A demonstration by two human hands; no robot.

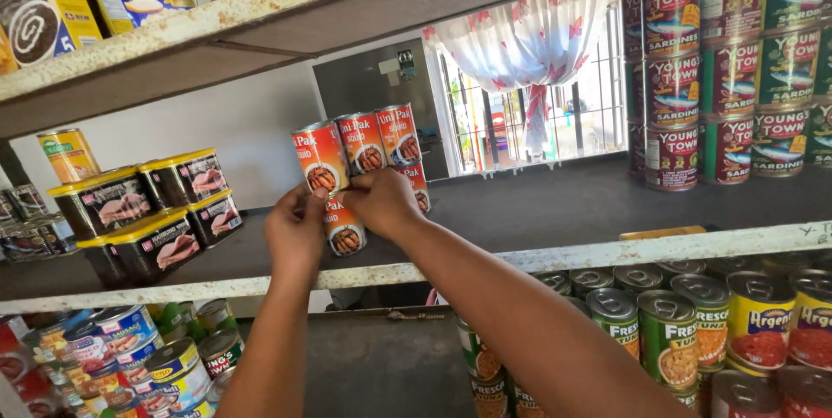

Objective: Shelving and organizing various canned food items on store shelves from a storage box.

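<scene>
Where rusty shelf (607,253) fronts a curtained window (529,45), left hand (296,232) and right hand (381,201) both grasping stacked orange cans (360,145).

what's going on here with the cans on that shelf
A person is reaching both hands to a stack of small orange-red cans on the middle shelf. The left hand and right hand meet at the front of the stack, fingers on a lower can, with three more cans in a row above it. Yellow-lidded dark tins sit to the left, and stacked red and green cans stand at the right.
</scene>
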